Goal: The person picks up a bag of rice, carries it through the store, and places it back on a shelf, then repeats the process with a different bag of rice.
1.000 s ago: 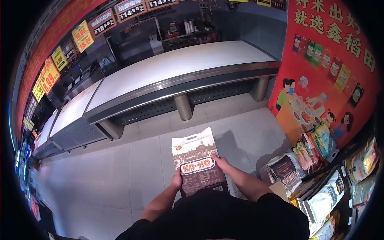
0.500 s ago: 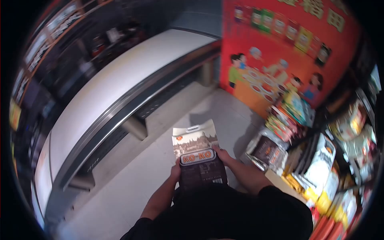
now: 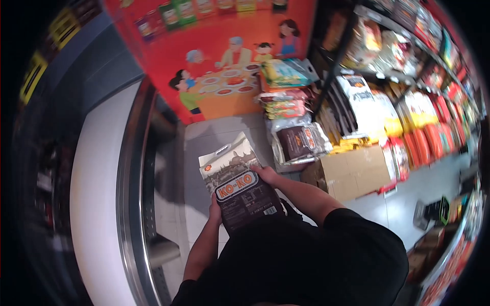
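A dark brown and cream bag labelled KO-KO (image 3: 245, 191), with a handle slot at its top, is held upright in front of my body. My left hand (image 3: 215, 211) grips its left edge, and my right hand (image 3: 265, 176) grips the right edge with fingers over the front. Beyond my right hand, a similar dark KO-KO bag (image 3: 298, 143) in clear wrap lies on the stack. The bottom of the held bag is hidden by my black shirt.
A white-topped counter (image 3: 99, 204) with a metal edge runs along the left. Ahead is a red illustrated panel (image 3: 204, 46). On the right are a cardboard box (image 3: 354, 171), stacked colourful bags (image 3: 288, 74) and loaded shelves. Grey tiled floor (image 3: 204, 135) shows between.
The view has turned to the right, so the counter has shifted left and more of the shelves shows. The bag stays in both hands and now tilts leftward in view.
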### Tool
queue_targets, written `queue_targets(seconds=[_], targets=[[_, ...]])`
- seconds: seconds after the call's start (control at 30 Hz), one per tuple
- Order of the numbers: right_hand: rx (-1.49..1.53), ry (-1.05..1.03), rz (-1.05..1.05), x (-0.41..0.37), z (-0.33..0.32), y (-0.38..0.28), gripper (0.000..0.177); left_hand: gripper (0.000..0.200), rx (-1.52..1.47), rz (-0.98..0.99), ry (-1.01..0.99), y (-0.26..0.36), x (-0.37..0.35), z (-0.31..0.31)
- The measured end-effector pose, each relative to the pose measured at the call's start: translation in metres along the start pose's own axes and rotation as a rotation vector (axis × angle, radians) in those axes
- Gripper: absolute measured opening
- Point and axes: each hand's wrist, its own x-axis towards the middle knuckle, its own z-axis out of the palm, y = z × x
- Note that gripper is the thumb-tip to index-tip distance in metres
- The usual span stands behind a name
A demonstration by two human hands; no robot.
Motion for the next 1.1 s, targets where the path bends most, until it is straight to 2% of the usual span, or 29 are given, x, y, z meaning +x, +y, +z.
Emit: queue_targets(seconds=[0.1, 0.23, 0.33, 0.43, 0.53, 0.57, 0.67, 0.7, 0.83, 0.93, 0.97, 1.07, 1.1], targets=[[0.065, 0.116, 0.007, -0.014, -0.029, -0.025, 0.091, 0.069, 0.142, -0.063, -0.032, 0.03, 0.036, 0.038], [0.313, 0.189, -0.019, 0.058, -0.066, 0.011, 0.088, 0.069, 0.325, -0.129, -0.02, 0.06, 0.101, 0.087], [0.301, 0.243, -0.031, 0.085, -0.105, -0.019, 0.09, 0.069, 0.411, -0.137, -0.076, 0.075, 0.176, 0.113], [0.234, 0.255, 0.05, 0.133, -0.154, -0.043, 0.091, 0.07, 0.401, -0.167, -0.119, 0.098, 0.198, 0.188], [0.261, 0.29, 0.049, 0.133, -0.206, -0.062, 0.088, 0.071, 0.487, -0.177, -0.172, 0.102, 0.245, 0.238], [0.346, 0.323, 0.051, 0.141, -0.218, -0.058, 0.087, 0.07, 0.474, -0.198, -0.226, 0.104, 0.26, 0.257], [0.526, 0.423, 0.039, 0.144, -0.256, -0.047, 0.083, 0.067, 0.638, -0.263, -0.222, 0.117, 0.274, 0.339], [0.683, 0.428, 0.027, 0.143, -0.265, -0.042, 0.081, 0.066, 0.665, -0.281, -0.241, 0.111, 0.297, 0.35], [0.927, 0.503, 0.096, 0.138, -0.302, -0.006, 0.081, 0.067, 0.819, -0.342, -0.364, 0.086, 0.334, 0.42], [1.017, 0.668, 0.112, 0.141, -0.319, 0.024, 0.081, 0.067, 1.006, -0.405, -0.413, 0.068, 0.356, 0.479], [1.062, 0.713, 0.16, 0.131, -0.324, 0.021, 0.066, 0.067, 1.027, -0.43, -0.451, 0.057, 0.371, 0.491], [1.223, 0.827, 0.116, 0.122, -0.33, 0.032, 0.067, 0.069, 1.244, -0.439, -0.464, 0.036, 0.383, 0.536], [1.221, 0.858, 0.092, 0.12, -0.331, 0.032, 0.08, 0.073, 1.3, -0.451, -0.493, 0.025, 0.404, 0.542]])
